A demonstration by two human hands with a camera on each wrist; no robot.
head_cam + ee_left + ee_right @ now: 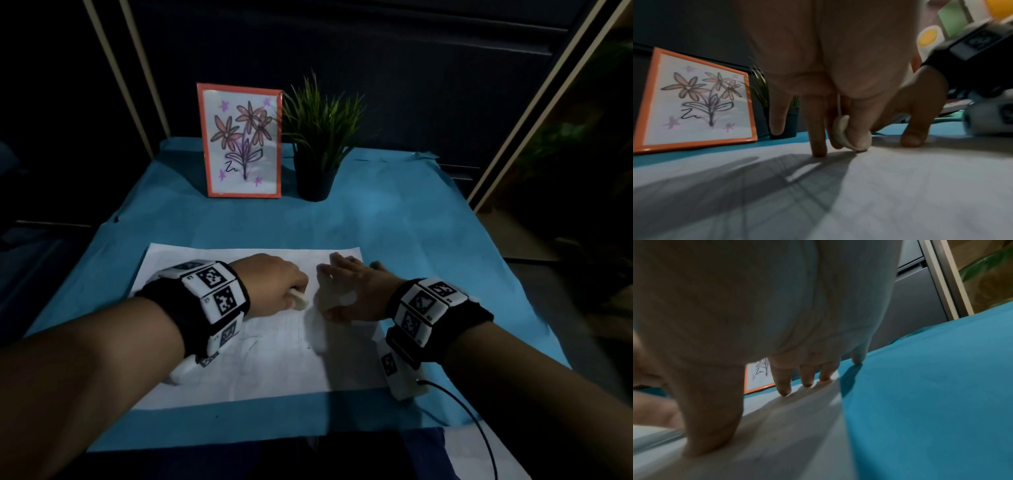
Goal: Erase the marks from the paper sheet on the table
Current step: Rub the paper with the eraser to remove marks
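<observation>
We find the marks [251, 344] on the sheet [274, 370] faint and hard to read, partly hidden by both hands. Left hand [274, 286] pinches the eraser [299, 298], its tip on the sheet at mid-table. Right hand [352, 291] lies with fingers spread flat on the sheet's far right corner. Far side: pot [313, 178] holding a plant, beside a frame [243, 140]

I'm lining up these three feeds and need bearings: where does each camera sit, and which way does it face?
Head: on the head, looking down at the paper; both forearms show.
Left wrist: under the left hand, facing along the fingers pinching the eraser.
Right wrist: under the right hand, facing its fingertips spread on the paper.
All three share the paper and the framed drawing.
</observation>
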